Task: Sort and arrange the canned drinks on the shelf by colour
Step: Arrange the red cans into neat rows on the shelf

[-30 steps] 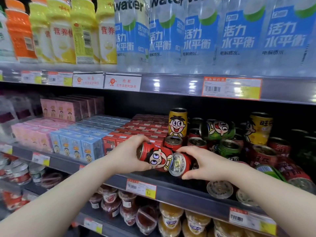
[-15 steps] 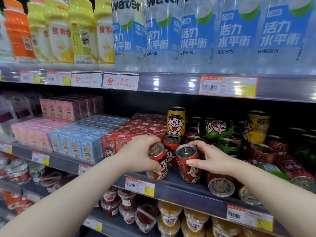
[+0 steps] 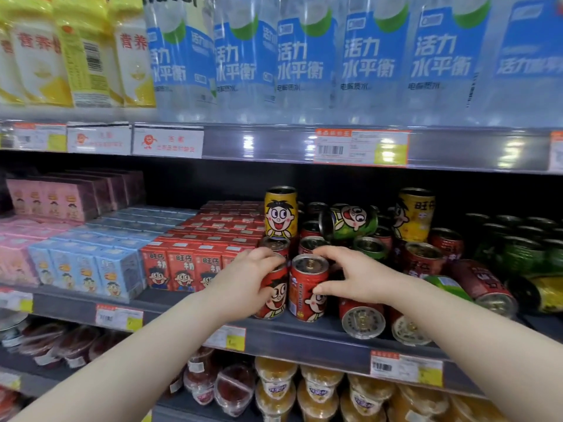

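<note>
Two red cans stand upright side by side at the front of the middle shelf [image 3: 304, 333]. My left hand [image 3: 243, 284] is wrapped around the left red can [image 3: 275, 295]. My right hand [image 3: 353, 277] grips the right red can [image 3: 306, 287] at its top and side. Behind them stand a yellow can [image 3: 280, 213], more red cans [image 3: 310, 243] and a green can [image 3: 350, 220] lying on its side. A second yellow can [image 3: 416, 214] stands further right. Several red cans [image 3: 362, 318] and a green can [image 3: 447, 286] lie tipped over to the right.
Red [image 3: 179, 268], blue [image 3: 88, 274] and pink [image 3: 18, 257] drink cartons fill the shelf's left half. Dark green cans [image 3: 524, 248] stand at far right. Water bottles [image 3: 304, 56] sit on the shelf above, jelly cups [image 3: 274, 382] on the one below.
Both red cans went from lying tilted in my hands to standing upright, and now rest together on the shelf's front edge. The view moved closer.
</note>
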